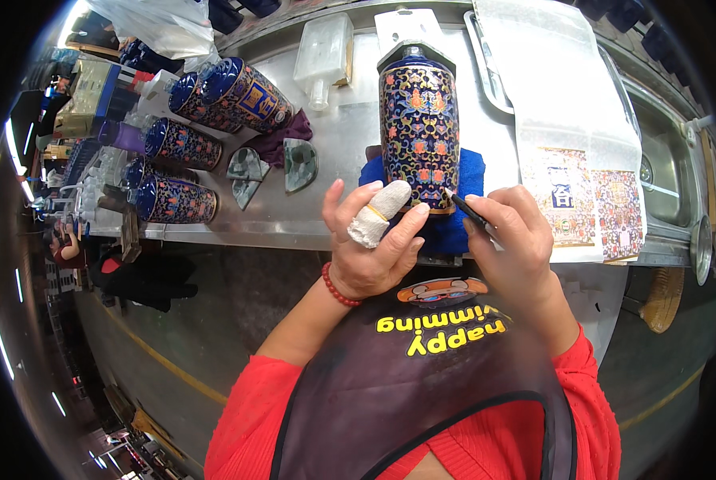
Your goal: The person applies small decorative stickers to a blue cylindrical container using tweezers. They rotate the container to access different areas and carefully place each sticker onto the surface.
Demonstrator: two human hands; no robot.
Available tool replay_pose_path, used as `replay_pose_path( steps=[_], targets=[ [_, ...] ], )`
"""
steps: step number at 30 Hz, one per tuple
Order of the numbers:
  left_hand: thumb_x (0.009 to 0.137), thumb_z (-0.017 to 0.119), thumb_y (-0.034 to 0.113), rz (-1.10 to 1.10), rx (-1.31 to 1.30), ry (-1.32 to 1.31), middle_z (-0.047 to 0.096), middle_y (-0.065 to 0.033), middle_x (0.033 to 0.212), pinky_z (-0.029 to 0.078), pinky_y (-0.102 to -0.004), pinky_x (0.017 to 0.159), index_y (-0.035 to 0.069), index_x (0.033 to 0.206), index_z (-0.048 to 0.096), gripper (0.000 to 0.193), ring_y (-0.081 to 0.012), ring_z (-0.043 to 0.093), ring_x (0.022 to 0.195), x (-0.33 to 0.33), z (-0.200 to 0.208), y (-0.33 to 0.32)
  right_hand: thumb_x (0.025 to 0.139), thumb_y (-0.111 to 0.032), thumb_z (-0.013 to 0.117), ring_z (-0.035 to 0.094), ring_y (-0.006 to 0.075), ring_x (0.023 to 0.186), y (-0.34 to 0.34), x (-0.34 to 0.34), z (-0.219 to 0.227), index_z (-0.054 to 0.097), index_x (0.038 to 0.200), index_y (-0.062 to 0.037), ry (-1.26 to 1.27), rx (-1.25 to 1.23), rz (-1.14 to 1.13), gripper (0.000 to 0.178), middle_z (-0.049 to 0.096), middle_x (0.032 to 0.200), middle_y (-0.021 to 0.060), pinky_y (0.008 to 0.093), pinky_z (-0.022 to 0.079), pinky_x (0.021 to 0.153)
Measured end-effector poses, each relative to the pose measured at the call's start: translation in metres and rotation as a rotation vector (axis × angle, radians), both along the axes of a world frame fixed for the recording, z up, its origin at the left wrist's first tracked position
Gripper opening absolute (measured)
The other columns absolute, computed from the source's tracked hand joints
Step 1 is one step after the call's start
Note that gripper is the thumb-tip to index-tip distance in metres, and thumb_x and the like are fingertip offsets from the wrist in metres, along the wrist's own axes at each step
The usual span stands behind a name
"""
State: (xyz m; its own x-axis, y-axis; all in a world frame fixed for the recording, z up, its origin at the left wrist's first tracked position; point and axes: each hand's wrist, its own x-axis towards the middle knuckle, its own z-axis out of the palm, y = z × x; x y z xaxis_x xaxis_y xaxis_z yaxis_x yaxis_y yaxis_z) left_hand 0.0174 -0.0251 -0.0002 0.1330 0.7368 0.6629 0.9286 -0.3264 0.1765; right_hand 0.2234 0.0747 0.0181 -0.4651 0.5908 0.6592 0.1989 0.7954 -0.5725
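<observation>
A dark blue bottle-shaped vase with red, gold and white floral patterns lies on its side, neck away from me, base toward me. Under its near part is a folded blue cloth. My left hand is at the left of the base, fingers spread, the cloth-wrapped one resting against the vase's lower edge. My right hand pinches a slim black pen-like tool, its tip at the lower right edge of the vase. Printed pattern sheets lie to the right of that hand.
Several similar vases lie at the left of the metal table. Closer in are green marbled pieces, a purple cloth and a clear plastic bottle. A tray stands beyond the paper, a sink far right.
</observation>
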Motion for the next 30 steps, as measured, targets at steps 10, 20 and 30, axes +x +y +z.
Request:
replay_pose_path(
  steps=[10,20,30],
  targets=[
    [0.090,0.070,0.026,-0.024,-0.002,0.020,0.064,-0.0153,0.130,0.024,-0.0567,0.119,0.018,0.121,0.074,0.032,-0.0346,0.052,0.123,0.0006,0.0038,0.0030,0.070,0.011,0.077,0.060,0.0259,0.070,0.0006,0.0025,0.0027,0.067,0.109,-0.0013,-0.005,0.018,0.023,0.042,0.061,0.085,0.0121,0.0354,0.047,0.059],
    [0.089,0.070,0.026,0.000,-0.022,-0.042,0.067,-0.0096,0.128,0.024,-0.0572,0.118,0.016,0.122,0.075,0.035,-0.0307,0.047,0.127,-0.0011,0.0029,0.0018,0.069,0.007,0.076,0.058,0.0278,0.072,0.0002,0.0022,-0.0040,0.069,0.109,-0.0029,0.029,0.002,0.003,0.042,0.061,0.086,0.0098,0.0384,0.046,0.061],
    [0.091,0.068,0.028,0.031,-0.020,0.029,0.067,-0.0044,0.128,0.024,-0.0567,0.118,0.016,0.123,0.076,0.035,-0.0262,0.047,0.125,-0.0001,-0.0021,-0.0004,0.069,0.006,0.077,0.058,0.0274,0.071,-0.0003,0.0011,-0.0040,0.069,0.109,-0.0029,0.025,0.003,0.008,0.042,0.061,0.086,0.0099,0.0381,0.046,0.061]
  ],
)
